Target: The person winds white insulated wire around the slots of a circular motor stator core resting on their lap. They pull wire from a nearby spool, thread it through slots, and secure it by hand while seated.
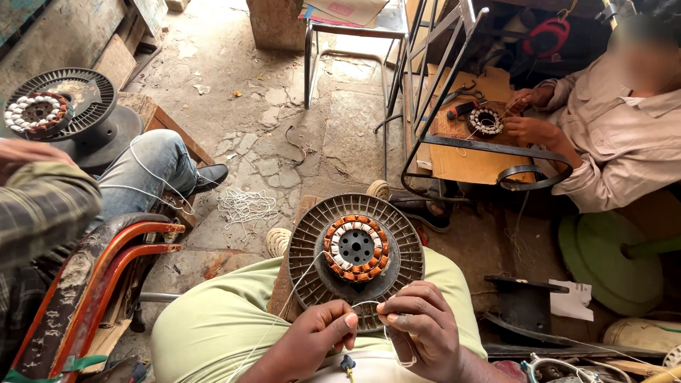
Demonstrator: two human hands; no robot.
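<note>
Both hands pinch a thin white string (365, 304) just below the round motor coil (355, 247) on the grey spool (408, 248), the left hand (316, 340) and right hand (425, 328) equally near it, fingers closed tight on the string running sideways between them.

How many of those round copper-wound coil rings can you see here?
3: one stator on the wearer's lap, one far left on a spool, one at the co-worker's hands. Others may be hidden.
</note>
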